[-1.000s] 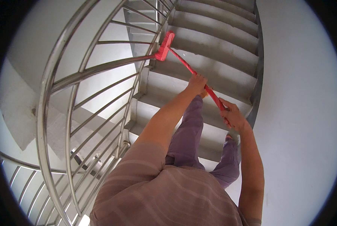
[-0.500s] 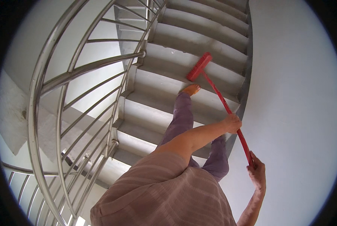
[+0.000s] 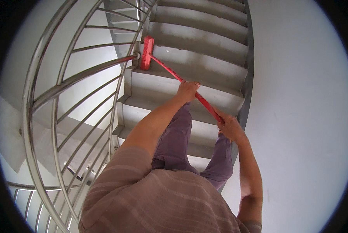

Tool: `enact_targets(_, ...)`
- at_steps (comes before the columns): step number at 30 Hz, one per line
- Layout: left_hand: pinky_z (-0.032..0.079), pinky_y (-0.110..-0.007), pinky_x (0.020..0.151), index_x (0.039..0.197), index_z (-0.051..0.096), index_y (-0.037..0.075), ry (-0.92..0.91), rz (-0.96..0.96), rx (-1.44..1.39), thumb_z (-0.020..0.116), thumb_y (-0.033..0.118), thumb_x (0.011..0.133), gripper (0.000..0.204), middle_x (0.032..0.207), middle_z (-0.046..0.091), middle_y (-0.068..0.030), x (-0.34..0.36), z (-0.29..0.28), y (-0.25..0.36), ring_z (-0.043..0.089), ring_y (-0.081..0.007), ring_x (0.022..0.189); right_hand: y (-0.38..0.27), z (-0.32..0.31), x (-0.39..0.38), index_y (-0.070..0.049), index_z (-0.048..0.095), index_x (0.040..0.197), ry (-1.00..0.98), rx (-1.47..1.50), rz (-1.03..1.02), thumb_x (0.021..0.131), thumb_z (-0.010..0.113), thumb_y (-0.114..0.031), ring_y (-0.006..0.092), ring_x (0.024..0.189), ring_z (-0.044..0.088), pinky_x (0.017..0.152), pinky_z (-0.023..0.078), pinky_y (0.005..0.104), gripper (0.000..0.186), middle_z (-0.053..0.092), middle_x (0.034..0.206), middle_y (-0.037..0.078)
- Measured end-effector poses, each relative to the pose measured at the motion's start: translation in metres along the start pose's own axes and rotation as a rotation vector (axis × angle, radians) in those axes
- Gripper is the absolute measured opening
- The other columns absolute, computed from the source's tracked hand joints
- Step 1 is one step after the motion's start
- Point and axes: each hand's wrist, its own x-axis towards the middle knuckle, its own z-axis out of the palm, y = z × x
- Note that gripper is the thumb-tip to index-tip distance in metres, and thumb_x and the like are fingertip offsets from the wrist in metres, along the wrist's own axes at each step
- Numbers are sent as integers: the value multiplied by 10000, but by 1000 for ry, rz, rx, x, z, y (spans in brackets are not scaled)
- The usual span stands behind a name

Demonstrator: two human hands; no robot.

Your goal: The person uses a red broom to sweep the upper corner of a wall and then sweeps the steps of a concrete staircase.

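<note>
On the stairs, the broom slants with its red head beside the railing; the left hand grasps the handle midway, and the right hand is clasped round its near end.

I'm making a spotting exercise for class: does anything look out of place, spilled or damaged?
Nothing stands out. The left hand and right hand grip the red broom, its head beside the metal railing; the stairs show no obvious spill or breakage.

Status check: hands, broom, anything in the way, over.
Left hand closed midway on red broom handle, right hand closed near its end. Broom head at left edge of stairs. Metal railing close alongside; contact unclear.
</note>
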Motion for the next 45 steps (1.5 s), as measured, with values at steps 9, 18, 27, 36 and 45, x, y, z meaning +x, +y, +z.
enact_targets(9,477,-523,783,781,733,152,-96,148,-141,757,314,761,165,841,725,-80,71,35,201,699,-284,869,46,-72,-131,-145,572,1465,295,-272,196,835,536,104,336,861,667,818,540,410,679,705,1049,232)
enact_targets(18,477,-505,847,803,725,108,71,291,-199,686,221,827,121,836,724,-115,103,5,306,700,-305,876,27,-107,-229,-108,602,1443,474,-188,162,760,443,191,133,615,393,623,378,203,763,436,732,62)
enact_targets(27,477,-501,807,773,710,92,-69,148,-102,748,247,791,161,835,698,-142,50,-20,186,680,-327,882,42,-65,-143,-154,571,1458,319,-246,19,829,576,97,316,793,618,748,512,415,678,673,932,184)
enact_targets(36,494,-489,848,795,709,89,-102,167,-196,710,240,824,154,872,704,-139,92,26,222,685,-337,925,43,-70,-152,-189,603,1437,519,-581,123,863,608,50,344,823,691,785,556,468,621,702,895,163)
enact_targets(45,492,-494,880,886,706,120,-60,311,-274,697,232,860,115,938,705,-112,116,24,287,668,-323,996,48,-81,-208,-158,675,1354,715,-585,124,820,602,92,311,709,657,701,537,447,593,662,786,138)
